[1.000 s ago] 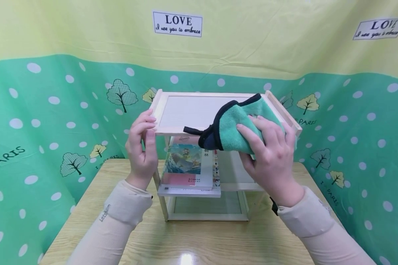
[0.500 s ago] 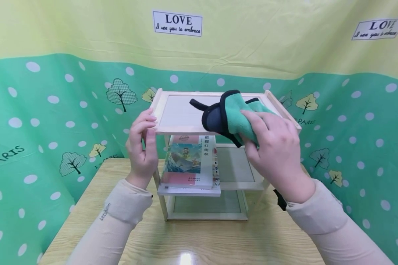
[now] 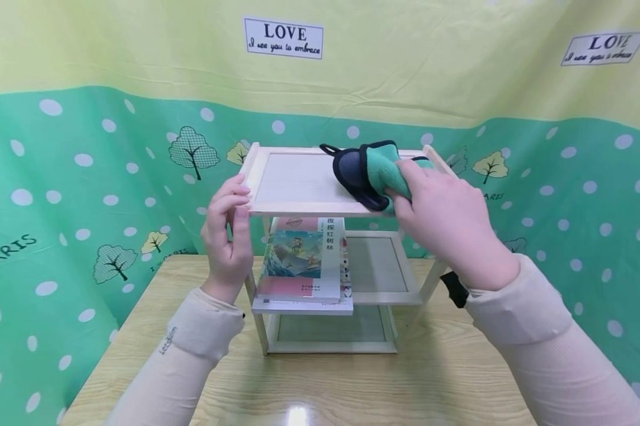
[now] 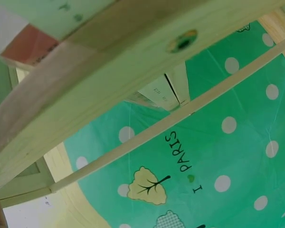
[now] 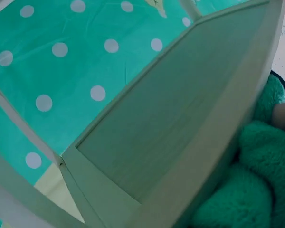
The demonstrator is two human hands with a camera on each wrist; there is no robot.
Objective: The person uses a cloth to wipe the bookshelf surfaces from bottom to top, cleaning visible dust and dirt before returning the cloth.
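Note:
A pale wooden shelf rack (image 3: 301,177) with three tiers stands in the head view. My left hand (image 3: 226,239) grips the left end of its top tier, fingers over the side rail and thumb at the front corner. My right hand (image 3: 450,222) holds a bunched green cloth (image 3: 381,168) with black edging and a dark blue patch against the right half of the top tier. In the right wrist view, the fluffy green cloth (image 5: 256,190) lies along the rack's edge (image 5: 204,156). The left wrist view shows a curved wooden rail (image 4: 109,71) close up.
Books (image 3: 301,260) lie stacked on the left of the middle tier, jutting past its front edge. The rack stands on a wood-grain table (image 3: 320,390). A green and yellow printed curtain (image 3: 139,177) hangs behind and at both sides.
My right hand has moved toward the back of the top tier, taking the cloth with it. The cloth looks more bunched now. My left hand stays on the rack's left side.

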